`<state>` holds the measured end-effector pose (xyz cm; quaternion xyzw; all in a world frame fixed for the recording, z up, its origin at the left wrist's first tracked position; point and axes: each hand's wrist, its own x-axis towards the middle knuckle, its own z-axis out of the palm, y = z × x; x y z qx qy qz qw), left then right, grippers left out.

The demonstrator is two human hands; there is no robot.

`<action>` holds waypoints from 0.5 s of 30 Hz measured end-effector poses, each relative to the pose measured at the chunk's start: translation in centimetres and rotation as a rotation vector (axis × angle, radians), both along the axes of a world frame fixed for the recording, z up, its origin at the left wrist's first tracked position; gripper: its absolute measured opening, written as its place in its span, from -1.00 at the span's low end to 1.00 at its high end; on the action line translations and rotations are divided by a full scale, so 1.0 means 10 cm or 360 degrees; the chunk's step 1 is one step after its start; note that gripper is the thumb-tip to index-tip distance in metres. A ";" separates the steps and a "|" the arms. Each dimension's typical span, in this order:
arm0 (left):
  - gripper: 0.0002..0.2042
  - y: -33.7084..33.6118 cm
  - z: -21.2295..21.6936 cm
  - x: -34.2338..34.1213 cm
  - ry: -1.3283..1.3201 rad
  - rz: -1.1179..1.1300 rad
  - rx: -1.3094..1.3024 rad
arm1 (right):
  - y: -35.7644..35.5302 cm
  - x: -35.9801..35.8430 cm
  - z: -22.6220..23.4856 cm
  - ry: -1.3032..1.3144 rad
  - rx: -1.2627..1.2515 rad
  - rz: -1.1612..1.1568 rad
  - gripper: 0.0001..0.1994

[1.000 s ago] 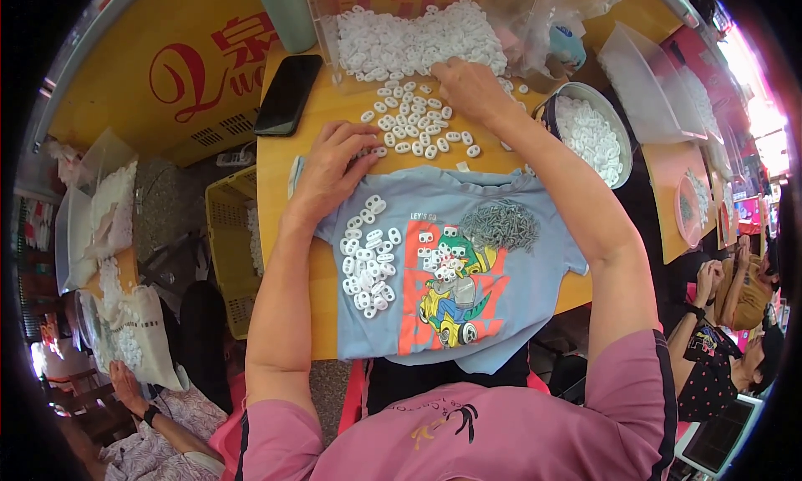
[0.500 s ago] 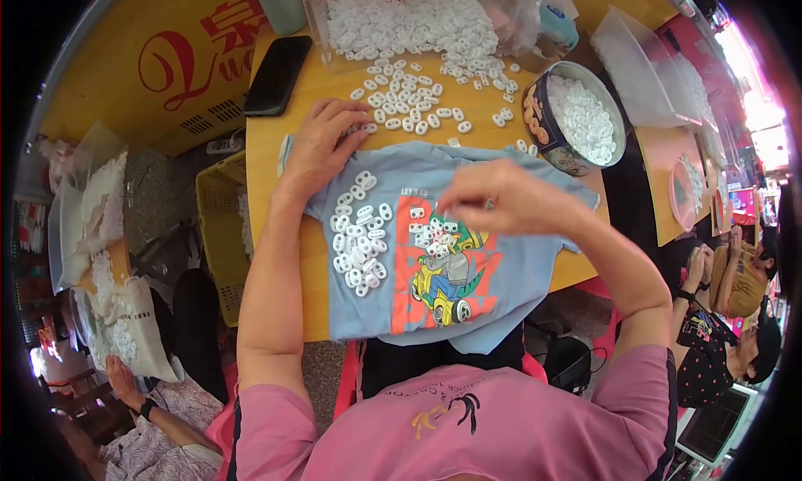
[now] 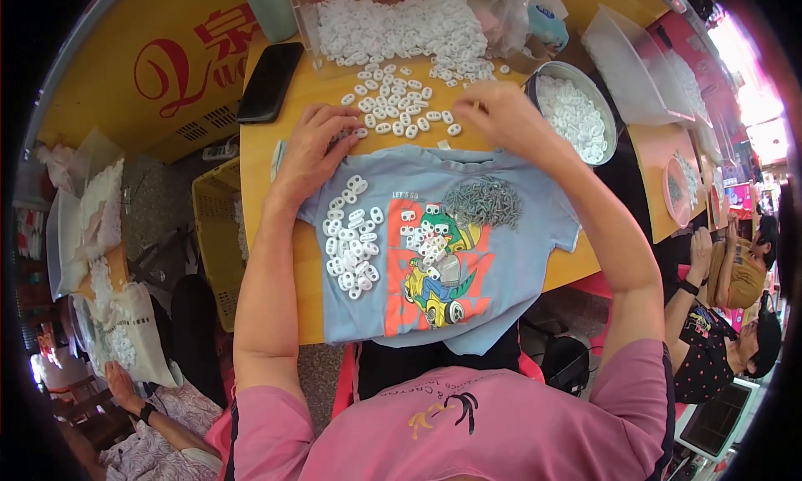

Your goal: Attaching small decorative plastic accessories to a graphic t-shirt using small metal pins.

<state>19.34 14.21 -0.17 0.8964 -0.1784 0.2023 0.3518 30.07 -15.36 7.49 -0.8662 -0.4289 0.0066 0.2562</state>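
Note:
A light-blue T-shirt point(image 3: 518, 255) with a printed cartoon lies on the table. My left hand point(image 3: 316, 151) rests at its upper left edge, fingers curled around white oval plastic pieces with two holes; one piece point(image 3: 360, 133) shows at the fingertips. Above the shirt's collar is my right hand point(image 3: 505, 122), bent and slightly blurred, near loose white pieces point(image 3: 397, 105); its fingertips do not show clearly. On the shirt are a cluster of two-hole pieces point(image 3: 354, 247), smaller white pieces point(image 3: 431, 245) on the print, and a heap of small grey screws point(image 3: 483, 203).
A clear bin at the back spills a large heap of white pieces point(image 3: 401, 25). To its left lie a black phone point(image 3: 269, 83) and a green cylinder point(image 3: 266, 9). A round tin point(image 3: 614, 138) of pieces stands right. Other people sit at both sides; a yellow crate point(image 3: 215, 255) is left.
My right hand has moved up and away from over the print to the loose pieces, uncovering the screw heap. My left hand stays at the shirt's upper left. The view has shifted slightly.

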 end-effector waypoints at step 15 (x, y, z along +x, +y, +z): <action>-0.83 0.01 -0.01 0.00 -0.0022 -0.0018 0.0018 | 0.28 0.82 -0.43 -0.0342 -0.0245 -0.0374 -0.72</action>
